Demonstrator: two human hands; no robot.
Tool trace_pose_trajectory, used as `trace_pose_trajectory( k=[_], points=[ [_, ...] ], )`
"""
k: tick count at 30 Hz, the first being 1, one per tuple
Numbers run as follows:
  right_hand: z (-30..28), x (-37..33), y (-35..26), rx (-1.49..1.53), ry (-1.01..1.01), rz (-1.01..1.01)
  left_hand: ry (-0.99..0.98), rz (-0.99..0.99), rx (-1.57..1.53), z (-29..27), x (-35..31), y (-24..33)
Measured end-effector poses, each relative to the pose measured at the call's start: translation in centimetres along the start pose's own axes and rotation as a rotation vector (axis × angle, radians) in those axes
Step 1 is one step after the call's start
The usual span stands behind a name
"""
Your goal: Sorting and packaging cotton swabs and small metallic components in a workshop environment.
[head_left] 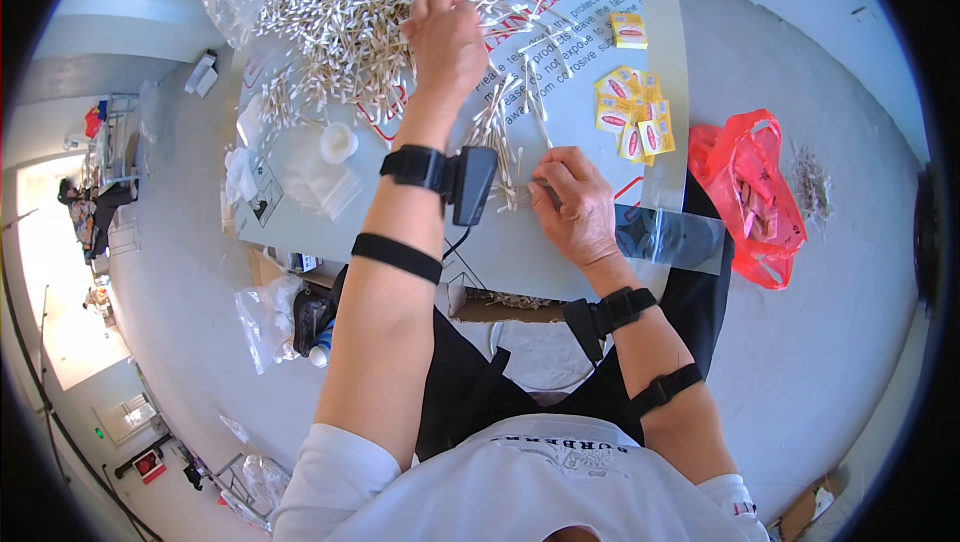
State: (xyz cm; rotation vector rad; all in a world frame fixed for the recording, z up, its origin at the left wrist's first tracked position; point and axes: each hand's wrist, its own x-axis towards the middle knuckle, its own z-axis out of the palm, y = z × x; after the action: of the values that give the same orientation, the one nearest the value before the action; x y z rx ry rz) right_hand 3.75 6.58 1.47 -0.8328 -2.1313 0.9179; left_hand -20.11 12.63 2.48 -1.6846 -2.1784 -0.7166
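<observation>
Countless cotton swabs (pixel 330 32) lie heaped at the far left of the table (pixel 530 264), heads pointing every way, too tangled for us to number. Our left hand (pixel 447 47) sits over the right edge of the heap, back up, fingers curled inward; we cannot tell what, if anything, its fingertips pinch. Our right hand (pixel 575 200) is nearer and farther right, thumb and fingers bent toward each other at the near end of a single swab (pixel 537 107); whether they grip it we cannot tell.

To work well here, we judge, we should take the swabs by their shafts and spare the cotton heads, draw from the loose edge of the heap rather than its middle, and lay them parallel with heads level. A light touch seems best, since thin shafts likely roll and could bend.

Counting, we find two hands; one loose bundle (pixel 490 132) between them, overlapping past a sure count; one yellow stack (pixel 629 31) at the far right; just nearer, roughly seven yellow packets (pixel 655 136), partly covering one another; one white round container (pixel 338 143) on the left; one red plastic bag (pixel 755 192) right of the table; four black bands (pixel 397 258), two on each forearm.
</observation>
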Motion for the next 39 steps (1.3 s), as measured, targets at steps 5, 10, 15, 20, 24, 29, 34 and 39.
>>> trace_pose_trajectory(
  k=[5,10,15,20,24,29,34,39],
  points=[
    [-0.2,-0.1,0.0,0.012,-0.001,0.014,-0.172,-0.169,-0.11,-3.5,-3.4,-1.8],
    [-0.3,-0.1,0.0,-0.002,-0.014,0.028,-0.153,-0.507,-0.546,-4.5,-5.8,-2.6],
    [-0.2,-0.2,0.1,0.005,-0.029,0.046,-0.275,-0.451,-0.272,-3.8,-6.2,-0.5],
    [-0.4,-0.1,0.2,-0.009,-0.03,0.047,-0.316,-0.373,-0.199,-4.2,-7.1,1.8],
    [-0.2,-0.1,-0.2,0.017,-0.042,0.031,-0.205,-0.54,-0.271,-3.9,-5.8,0.2],
    [-0.5,-0.3,0.5,-0.006,-0.036,0.052,-0.449,-0.586,0.03,-3.0,-1.8,2.4],
    [-0.1,-0.2,0.0,0.015,-0.03,0.016,-0.306,-0.703,0.021,-1.7,-0.4,-1.1],
    [-0.3,-0.2,0.0,0.02,-0.036,0.017,-0.236,-0.628,-0.383,-3.2,-2.2,-4.1]
  ],
)
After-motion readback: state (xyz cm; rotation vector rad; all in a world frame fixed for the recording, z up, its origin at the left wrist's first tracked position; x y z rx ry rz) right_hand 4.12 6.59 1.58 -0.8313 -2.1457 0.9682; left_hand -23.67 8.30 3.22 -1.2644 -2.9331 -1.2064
